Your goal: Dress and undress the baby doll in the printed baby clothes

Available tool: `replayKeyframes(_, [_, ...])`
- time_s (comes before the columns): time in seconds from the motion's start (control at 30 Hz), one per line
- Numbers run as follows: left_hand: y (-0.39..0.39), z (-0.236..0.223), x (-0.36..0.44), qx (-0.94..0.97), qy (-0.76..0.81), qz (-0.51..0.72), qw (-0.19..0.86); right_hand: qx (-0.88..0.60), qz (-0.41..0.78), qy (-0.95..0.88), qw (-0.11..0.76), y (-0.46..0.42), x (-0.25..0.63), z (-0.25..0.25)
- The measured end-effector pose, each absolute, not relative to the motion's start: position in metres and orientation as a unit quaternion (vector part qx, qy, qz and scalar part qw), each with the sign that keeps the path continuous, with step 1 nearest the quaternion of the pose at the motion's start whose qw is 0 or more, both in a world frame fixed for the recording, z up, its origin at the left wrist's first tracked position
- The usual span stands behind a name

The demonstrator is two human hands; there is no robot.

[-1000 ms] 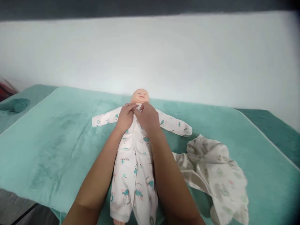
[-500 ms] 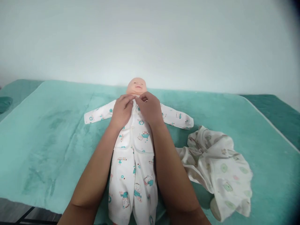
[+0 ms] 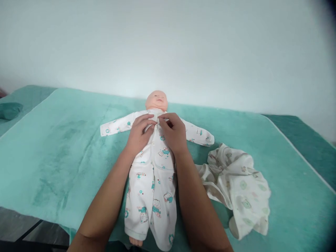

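Shifted down from the neck of the doll (image 3: 156, 99) to its upper chest, the left hand (image 3: 139, 135) and right hand (image 3: 174, 134) nearly meet at centre frame, fingers half curled over the white printed top (image 3: 154, 152); whether either pinches fabric, I cannot tell. The doll lies mid-frame on the green cover (image 3: 65, 140), crumpled cloth (image 3: 240, 189) lower right.

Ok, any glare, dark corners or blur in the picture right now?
Head view: wall softly lit, no hard glare; head view: top right corner goes black; head view: left hand and right hand fairly clear, fine detail on the shirt soft.
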State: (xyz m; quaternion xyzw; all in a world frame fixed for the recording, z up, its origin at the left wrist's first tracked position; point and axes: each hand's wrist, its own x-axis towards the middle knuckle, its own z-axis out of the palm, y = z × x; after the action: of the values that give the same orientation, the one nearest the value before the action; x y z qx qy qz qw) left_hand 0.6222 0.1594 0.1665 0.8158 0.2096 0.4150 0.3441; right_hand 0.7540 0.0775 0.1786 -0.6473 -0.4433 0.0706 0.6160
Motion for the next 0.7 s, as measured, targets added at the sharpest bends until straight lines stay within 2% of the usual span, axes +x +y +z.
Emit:
replayKeyframes(0.2, [0.157,0.162,0.615,0.810,0.191,0.421,0.361,-0.631,0.038,-0.479,0.609,0.054,0.739,0.172])
replayKeyframes(0.4, [0.159,0.161,0.614,0.803,0.184,0.418,0.383,-0.640,0.067,-0.483,0.594,0.052,0.739,0.169])
replayKeyframes(0.7, [0.157,0.165,0.613,0.806,0.189,0.406,0.387,-0.606,0.073,-0.495,0.618,0.053,0.741,0.170])
